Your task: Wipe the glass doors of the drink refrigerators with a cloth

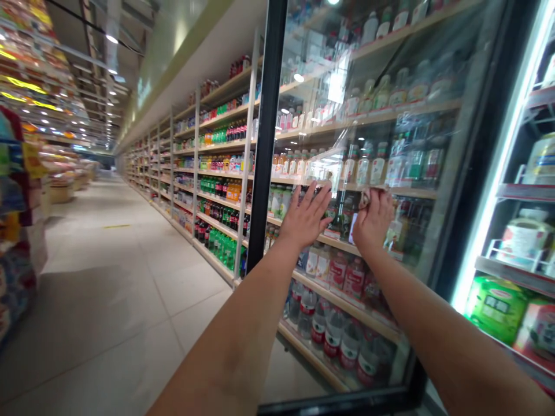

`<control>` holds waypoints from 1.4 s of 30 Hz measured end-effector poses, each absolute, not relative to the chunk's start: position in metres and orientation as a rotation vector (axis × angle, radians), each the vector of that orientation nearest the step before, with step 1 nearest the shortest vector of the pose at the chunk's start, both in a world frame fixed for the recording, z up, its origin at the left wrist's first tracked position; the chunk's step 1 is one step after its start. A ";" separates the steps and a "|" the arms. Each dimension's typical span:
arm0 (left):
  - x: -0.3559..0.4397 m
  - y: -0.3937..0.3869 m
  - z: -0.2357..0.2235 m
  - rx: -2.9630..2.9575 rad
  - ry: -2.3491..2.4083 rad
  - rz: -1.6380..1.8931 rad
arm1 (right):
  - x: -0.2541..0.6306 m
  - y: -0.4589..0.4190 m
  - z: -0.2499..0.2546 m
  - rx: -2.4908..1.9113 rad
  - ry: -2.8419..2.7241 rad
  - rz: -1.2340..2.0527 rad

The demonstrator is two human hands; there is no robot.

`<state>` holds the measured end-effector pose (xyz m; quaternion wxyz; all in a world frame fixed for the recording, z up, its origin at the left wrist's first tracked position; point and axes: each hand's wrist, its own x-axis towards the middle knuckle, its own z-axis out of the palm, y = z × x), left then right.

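A black-framed glass door [262,156] of a drinks cooler stands swung open in front of me. My left hand [306,216] lies on the glass with its fingers spread and holds nothing. To its right, my right hand [376,219] is closed round a small crumpled cloth [365,198], pressed up to the pane at about the same height. Most of the cloth is hidden by the fingers. Reflections cover parts of the pane, and shelved bottles show through it.
The lit cooler interior at the right holds large jugs [524,237] and a green pack [494,306]. Behind the door, wall shelves carry drink bottles [333,335]. A long tiled aisle [117,277] runs off at the left, past stacked goods [19,219].
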<state>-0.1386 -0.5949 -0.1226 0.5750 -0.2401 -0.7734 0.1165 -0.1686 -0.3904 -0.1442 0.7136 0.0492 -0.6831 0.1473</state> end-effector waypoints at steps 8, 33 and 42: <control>-0.140 -0.597 -0.123 -0.542 -1.779 0.302 | -0.168 -0.399 -0.149 0.492 -1.517 0.043; -0.140 -0.594 -0.124 -0.551 -1.783 0.293 | -0.178 -0.346 -0.206 0.396 -1.529 0.078; -0.141 -0.594 -0.123 -0.541 -1.791 0.283 | -0.171 -0.358 -0.230 0.518 -1.653 -0.013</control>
